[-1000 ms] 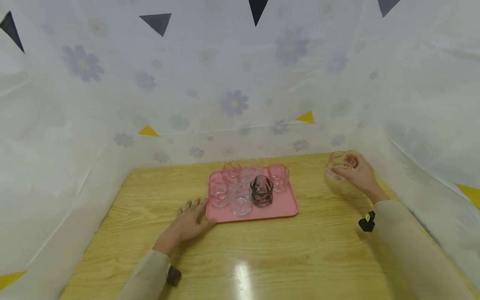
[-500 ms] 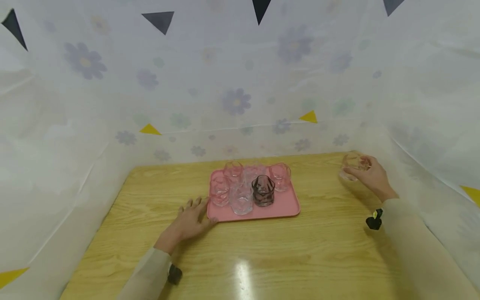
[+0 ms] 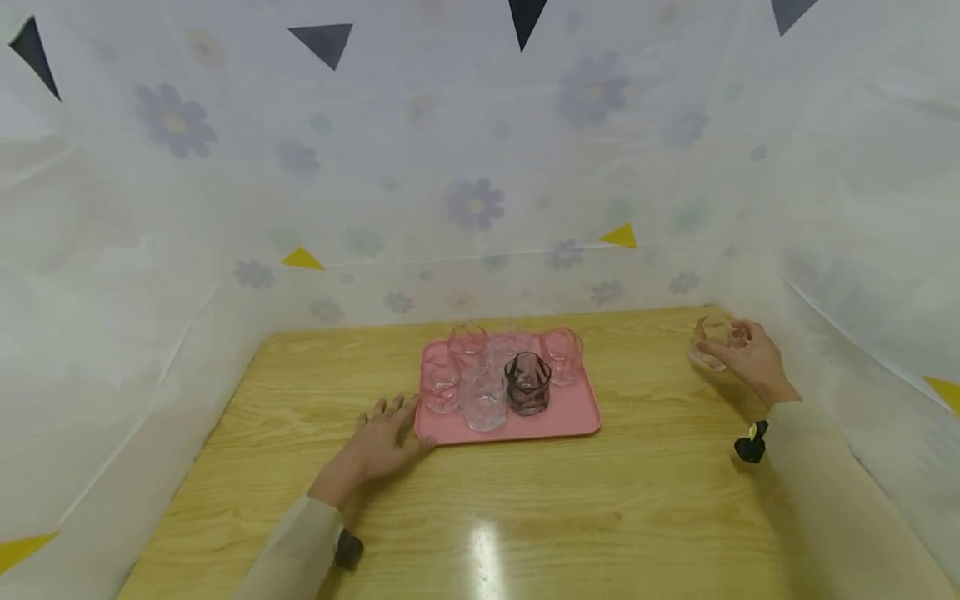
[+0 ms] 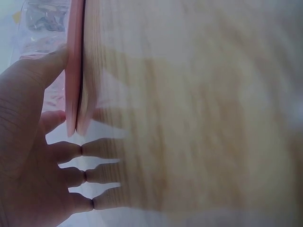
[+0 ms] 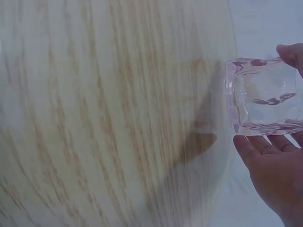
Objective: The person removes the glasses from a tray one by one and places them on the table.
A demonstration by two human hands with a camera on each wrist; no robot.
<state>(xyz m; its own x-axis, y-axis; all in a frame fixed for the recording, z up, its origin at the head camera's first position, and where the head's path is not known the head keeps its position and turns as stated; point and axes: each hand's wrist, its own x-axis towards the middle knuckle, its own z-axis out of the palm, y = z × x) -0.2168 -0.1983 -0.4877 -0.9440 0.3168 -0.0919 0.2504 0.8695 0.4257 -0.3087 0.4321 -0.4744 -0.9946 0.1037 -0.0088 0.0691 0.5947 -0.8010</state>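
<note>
Near the table's back right corner my right hand [image 3: 756,362] grips a faintly pink clear glass [image 3: 707,354] between thumb and fingers. In the right wrist view the glass [image 5: 262,99] is held just above the wood, its base towards the table. My left hand [image 3: 382,442] lies with spread fingers at the left front corner of a pink tray [image 3: 576,423]. Its thumb touches the tray's edge in the left wrist view, the other fingertips the table. Several glasses stand on the tray: a dark grey one [image 3: 528,387], a colourless one [image 3: 483,406] and pinkish ones, partly overlapping.
The wooden table [image 3: 525,508] carries the tray in its middle towards the back. White flowered sheeting [image 3: 480,208] closes off the back and both sides. A glare spot [image 3: 486,554] shines near the front.
My right hand has moved right with the pinkish glass, then slightly down towards the table. The left hand and the tray have stayed in place.
</note>
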